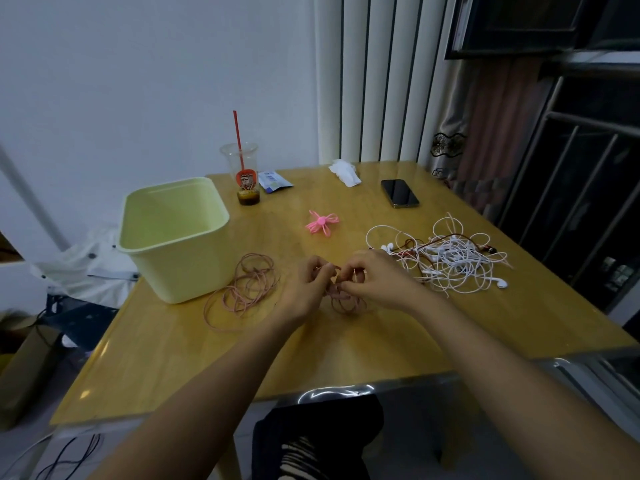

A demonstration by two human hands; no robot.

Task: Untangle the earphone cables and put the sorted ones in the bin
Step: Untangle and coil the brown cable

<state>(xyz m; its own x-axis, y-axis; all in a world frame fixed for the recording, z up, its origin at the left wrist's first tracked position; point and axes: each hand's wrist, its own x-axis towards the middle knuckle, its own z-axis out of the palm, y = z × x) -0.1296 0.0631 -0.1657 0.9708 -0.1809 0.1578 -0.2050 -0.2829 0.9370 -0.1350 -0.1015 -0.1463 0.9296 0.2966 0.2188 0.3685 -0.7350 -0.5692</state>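
Near the middle of the table (207, 368), left hand (306, 285) and right hand (375, 278) both pinch a pink earphone cable (254, 273), probably winding it into a coil. Its loose loops trail left, just beside the yellow bin (173, 268). White tangled earphones (450, 261) lie right, short of the edge. Bare wood in front leaves room.

Bare table (207, 358) open along the near edge, bin (187, 268) blocking the left, pink cable (247, 292) sprawled just beside it, white tangle (450, 261) crowding the right, pink clip (322, 222) ahead mid-table
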